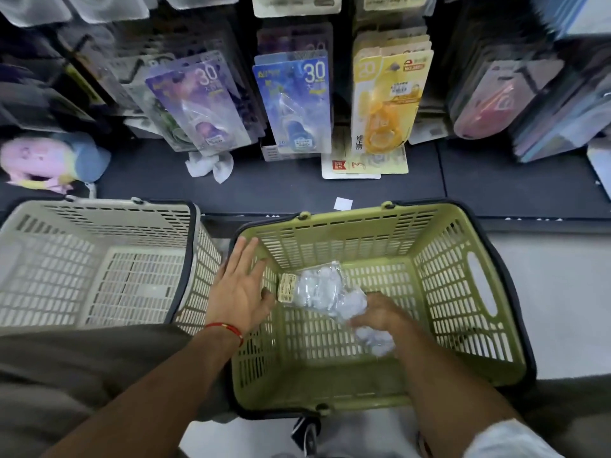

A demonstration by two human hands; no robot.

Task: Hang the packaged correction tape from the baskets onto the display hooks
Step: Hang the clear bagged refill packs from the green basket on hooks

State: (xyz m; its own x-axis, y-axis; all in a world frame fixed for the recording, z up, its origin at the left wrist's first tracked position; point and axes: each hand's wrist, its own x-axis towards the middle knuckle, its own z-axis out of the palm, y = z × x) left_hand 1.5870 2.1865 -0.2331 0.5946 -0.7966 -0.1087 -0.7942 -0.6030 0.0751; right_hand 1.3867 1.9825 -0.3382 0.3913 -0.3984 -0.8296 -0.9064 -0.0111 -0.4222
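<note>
Nearest us, our two forearms reach down toward the baskets, the left one wearing a red thread bracelet (228, 329).

Left hand (238, 285): fingers straight and spread, palm up, held over the near-left wall of the green basket (463, 325); it holds nothing.

Right hand (380, 317): inside the green basket, fingers curled round a clear bag of pale blue correction tape (322, 289), which lies on the basket floor with a label at its left end.

Beige basket (99, 276): just left of the green one.

Display hooks beyond the baskets: a purple pack (201, 104), a blue pack (296, 104) and a yellow pack (386, 104) hang in front.

Dark shelf (271, 186): crumpled white wrapper (211, 165) and a pastel plush toy (49, 160) at far left.
</note>
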